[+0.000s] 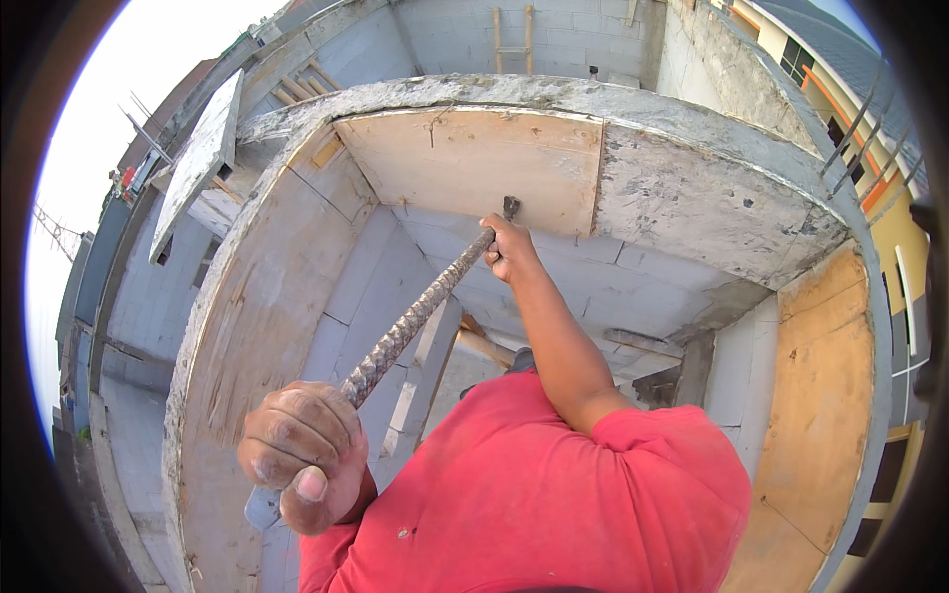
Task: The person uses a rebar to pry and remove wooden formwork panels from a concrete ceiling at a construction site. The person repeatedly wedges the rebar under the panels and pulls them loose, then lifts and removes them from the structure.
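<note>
Both my hands grip a long ribbed steel pry bar that slants from the lower left up to the middle of the head view. My left hand is a fist round its near part; a flat pale end pokes out below that fist. Farther along, my right hand wraps the bar close to its dark, bent head. That head lies over the lower part of a plywood panel on the inner face of a concrete beam. I cannot tell whether it touches the wood.
More plywood lines the beams at left and right. Below me are pale block walls and wooden props. A loose board leans at the far left. Bare rebar rods stick up at the right, near a yellow building.
</note>
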Tool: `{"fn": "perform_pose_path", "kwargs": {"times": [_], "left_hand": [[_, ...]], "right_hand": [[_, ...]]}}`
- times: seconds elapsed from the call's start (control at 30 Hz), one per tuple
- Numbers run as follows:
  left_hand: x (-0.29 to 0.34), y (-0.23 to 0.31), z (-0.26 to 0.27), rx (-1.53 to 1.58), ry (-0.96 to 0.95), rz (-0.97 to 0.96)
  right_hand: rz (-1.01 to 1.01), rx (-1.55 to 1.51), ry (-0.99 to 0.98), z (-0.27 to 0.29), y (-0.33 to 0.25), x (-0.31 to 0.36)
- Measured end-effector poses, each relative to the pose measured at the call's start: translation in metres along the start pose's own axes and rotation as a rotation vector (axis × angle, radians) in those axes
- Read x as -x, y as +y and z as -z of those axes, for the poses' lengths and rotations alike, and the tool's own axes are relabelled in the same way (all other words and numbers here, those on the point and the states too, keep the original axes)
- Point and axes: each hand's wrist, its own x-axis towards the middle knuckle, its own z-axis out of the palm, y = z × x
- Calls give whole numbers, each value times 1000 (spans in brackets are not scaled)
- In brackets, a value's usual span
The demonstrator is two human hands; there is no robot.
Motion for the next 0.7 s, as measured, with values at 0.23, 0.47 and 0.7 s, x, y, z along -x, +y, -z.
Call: {"fn": "perform_pose_path", "kwargs": {"times": [0.23,0.47,0.7], "left_hand": [[-28,-4,-16,-151,-13,106],[-72,-39,-76,-130,-140,156],[-21,-3,-52,-75,-193,0]], "right_hand": [[-74,1,-21,3,-8,-13],[-174,-204,-112,8,-12,-46],[5,-120,-88,15,-3,-20]]}}
